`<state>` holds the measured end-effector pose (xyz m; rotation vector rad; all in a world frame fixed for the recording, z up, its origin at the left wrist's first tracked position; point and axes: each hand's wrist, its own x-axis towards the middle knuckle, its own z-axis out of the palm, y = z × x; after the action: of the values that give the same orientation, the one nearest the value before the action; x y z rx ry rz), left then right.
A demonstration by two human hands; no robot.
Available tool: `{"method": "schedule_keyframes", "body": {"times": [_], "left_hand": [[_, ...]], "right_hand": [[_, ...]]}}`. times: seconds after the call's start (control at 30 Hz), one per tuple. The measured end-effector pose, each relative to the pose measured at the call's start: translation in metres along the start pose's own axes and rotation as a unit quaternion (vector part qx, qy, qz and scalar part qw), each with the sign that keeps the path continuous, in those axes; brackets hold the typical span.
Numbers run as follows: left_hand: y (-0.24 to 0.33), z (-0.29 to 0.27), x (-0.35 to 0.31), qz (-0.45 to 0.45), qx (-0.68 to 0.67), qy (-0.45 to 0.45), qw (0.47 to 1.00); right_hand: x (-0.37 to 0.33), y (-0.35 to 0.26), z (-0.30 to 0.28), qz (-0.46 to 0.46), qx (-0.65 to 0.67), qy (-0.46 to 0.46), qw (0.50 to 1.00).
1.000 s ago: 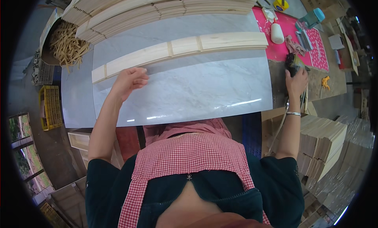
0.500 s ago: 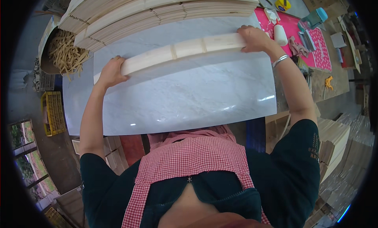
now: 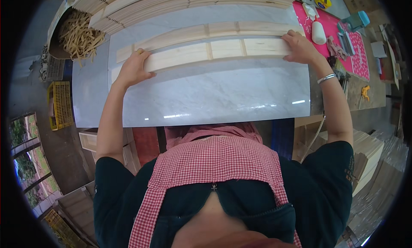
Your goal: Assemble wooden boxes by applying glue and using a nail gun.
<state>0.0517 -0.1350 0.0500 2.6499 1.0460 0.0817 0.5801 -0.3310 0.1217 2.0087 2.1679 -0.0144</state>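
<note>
Two long pale wooden strips with crosswise grooves lie side by side on the marbled tabletop. The near wooden strip [image 3: 184, 55] is gripped across its width by both hands. Toward its left end, my left hand [image 3: 135, 68] has its fingers over the far edge and its thumb at the near edge. My right hand [image 3: 301, 47], with a silver bangle at the wrist, holds the right end the same way. Just beyond lies the far wooden strip [image 3: 180, 36], a narrow gap between the two for much of their length.
Stacked grooved wooden strips [image 3: 159, 12] line the table's far side. A container of thin wood offcuts [image 3: 79, 38] stands at the left. On a pink cloth [image 3: 358, 61] at the right are a white bottle [image 3: 318, 33] and a rag. The marbled tabletop [image 3: 214, 93] extends nearer to me.
What looked like one strip between my hands now shows as two, the near one apart from the far one. Both hands sit slightly farther right in view.
</note>
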Motion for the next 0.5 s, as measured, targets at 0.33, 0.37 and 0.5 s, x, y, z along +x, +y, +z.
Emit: {"method": "schedule_keyframes", "body": {"times": [0.33,0.37,0.5], "left_hand": [[0.001,0.006,-0.053,-0.009,-0.046,0.032,0.998],[0.004,0.013,-0.053,-0.017,-0.046,0.051,0.998],[0.016,0.027,-0.056,-0.041,-0.044,0.104,0.993]], "right_hand": [[-0.05,-0.04,-0.027,0.044,0.042,-0.024,0.998],[-0.052,-0.037,-0.022,0.038,0.05,0.002,0.998],[-0.058,-0.034,-0.009,0.018,0.075,0.077,0.994]]}}
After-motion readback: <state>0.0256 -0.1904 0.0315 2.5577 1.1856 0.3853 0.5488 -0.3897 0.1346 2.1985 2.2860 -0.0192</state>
